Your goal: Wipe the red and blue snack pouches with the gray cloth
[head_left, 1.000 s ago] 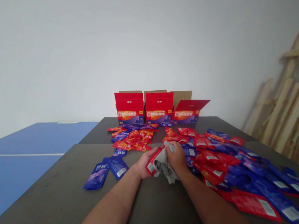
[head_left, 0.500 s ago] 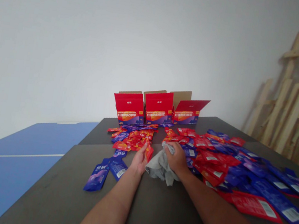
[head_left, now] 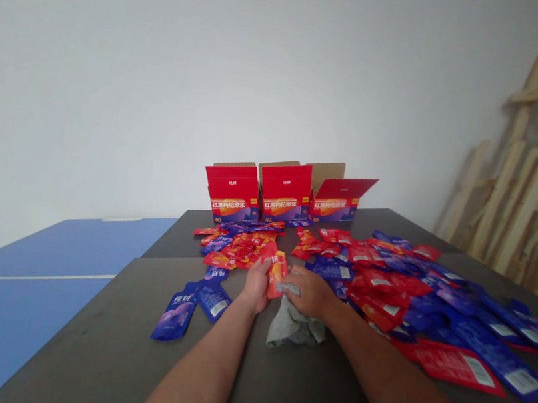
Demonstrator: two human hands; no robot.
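- The left hand [head_left: 255, 286] was closed around the side of a red sachet [head_left: 277, 274], with its fingers pointing up and away from the person.
- The sachet stood tilted between the two hands, just above the dark grey table [head_left: 73, 361], with its pale lower end toward the right hand.
- The right hand [head_left: 310, 294] lay palm down, reaching across to that lower end and touching it; whether it was gripping the sachet could not be told.
- A crumpled grey cloth [head_left: 293, 326] lay on the table directly below the right hand, touching its heel or nearly so.
- A large spread of red and blue sachets [head_left: 387, 293] covered the table to the right of the hands.
- A smaller heap of mostly red sachets [head_left: 236, 250] lay ahead and to the left, and a few blue sachets [head_left: 176, 312] lay apart, near the left forearm.
- Three open red cartons [head_left: 284, 194] stood side by side at the far end of the table, behind the sachets.
- Wooden slat frames [head_left: 531, 173] leaned against the white wall [head_left: 166, 78] on the right, and a blue table-tennis table [head_left: 15, 305] lay to the left.
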